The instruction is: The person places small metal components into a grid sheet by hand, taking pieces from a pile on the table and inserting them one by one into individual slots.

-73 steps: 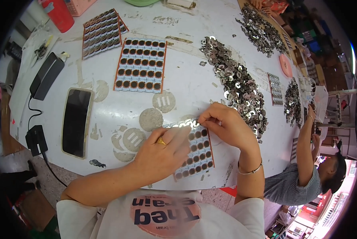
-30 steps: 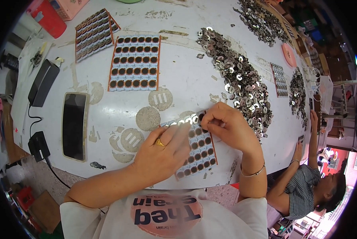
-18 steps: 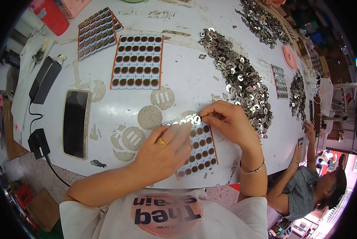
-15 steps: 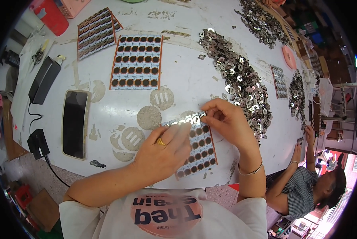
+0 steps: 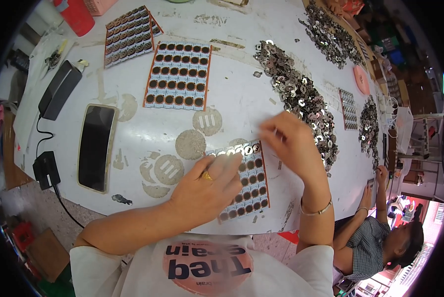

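A card (image 5: 254, 185) with rows of dark round discs lies at the table's near edge. Along its far row sit several shiny metal washers (image 5: 248, 150). My left hand (image 5: 202, 190), with a gold ring, rests over the card's left part; its fingers are curled and smeared, hiding some discs and whatever may be in them. Just off the card's far right corner is my right hand (image 5: 293, 146), bent at the wrist, its fingertips blurred by motion. It is nearest to the long heap of loose metal washers (image 5: 301, 91); whether it holds one cannot be made out.
A full card of dark discs (image 5: 177, 76) lies farther back, beside stacked cards (image 5: 129, 39) bearing metal pieces. At left are a phone (image 5: 97, 148) and a black device (image 5: 59, 90) with a cable. A co-worker (image 5: 375, 242) sits at right near another washer heap (image 5: 369, 126).
My right hand has lifted off the card's far right corner and moved slightly right, leaving a shiny washer there. My left hand stays over the card. The whole view has shifted slightly.
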`<state>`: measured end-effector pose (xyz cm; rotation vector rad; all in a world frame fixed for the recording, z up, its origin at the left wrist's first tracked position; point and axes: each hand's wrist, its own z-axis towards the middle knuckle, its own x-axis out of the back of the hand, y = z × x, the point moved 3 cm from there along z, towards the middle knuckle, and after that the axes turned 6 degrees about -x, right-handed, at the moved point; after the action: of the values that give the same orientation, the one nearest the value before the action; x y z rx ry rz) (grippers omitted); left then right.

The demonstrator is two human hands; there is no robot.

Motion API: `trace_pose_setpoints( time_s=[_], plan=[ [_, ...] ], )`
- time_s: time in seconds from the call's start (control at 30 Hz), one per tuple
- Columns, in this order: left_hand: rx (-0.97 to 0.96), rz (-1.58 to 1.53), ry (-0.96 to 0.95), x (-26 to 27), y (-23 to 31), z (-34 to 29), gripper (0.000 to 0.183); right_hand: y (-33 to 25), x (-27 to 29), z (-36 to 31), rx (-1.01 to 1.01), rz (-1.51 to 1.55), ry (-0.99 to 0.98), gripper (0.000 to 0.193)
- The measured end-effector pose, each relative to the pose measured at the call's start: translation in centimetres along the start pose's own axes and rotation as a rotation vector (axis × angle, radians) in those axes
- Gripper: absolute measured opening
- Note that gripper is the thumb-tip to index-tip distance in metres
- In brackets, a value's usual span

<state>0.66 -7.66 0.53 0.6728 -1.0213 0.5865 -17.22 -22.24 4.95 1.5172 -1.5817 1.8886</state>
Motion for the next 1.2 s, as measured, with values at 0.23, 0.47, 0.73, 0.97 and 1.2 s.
trace_pose_setpoints(
  time_s=[0.23, 0.47, 0.73, 0.97, 1.2],
  plan=[
    [0.015, -0.094, -0.039, -0.1, 0.1, 0.0, 0.046, 1.1, -1.4, 8.6, 0.334, -0.415, 0.538, 0.019],
    [0.006, -0.034, -0.158, 2.8, 0.8, -0.7, 0.052, 0.1, -2.5, 6.3, 0.232, -0.416, 0.367, 0.025],
    [0.458, -0.506, 0.222, 4.3, -2.0, -2.5, 0.045, -3.6, -4.4, -1.4, -0.224, 0.958, -0.118, 0.016],
    [0.591, -0.832, 0.386, 4.7, -2.5, -2.7, 0.032, -5.6, -7.2, -4.6, 0.005, 1.247, -0.261, 0.049],
    [0.432, -0.685, 0.300, 4.0, -2.1, -3.8, 0.037, -4.4, -5.7, -5.0, 0.038, 0.839, -0.098, 0.035]
  ],
)
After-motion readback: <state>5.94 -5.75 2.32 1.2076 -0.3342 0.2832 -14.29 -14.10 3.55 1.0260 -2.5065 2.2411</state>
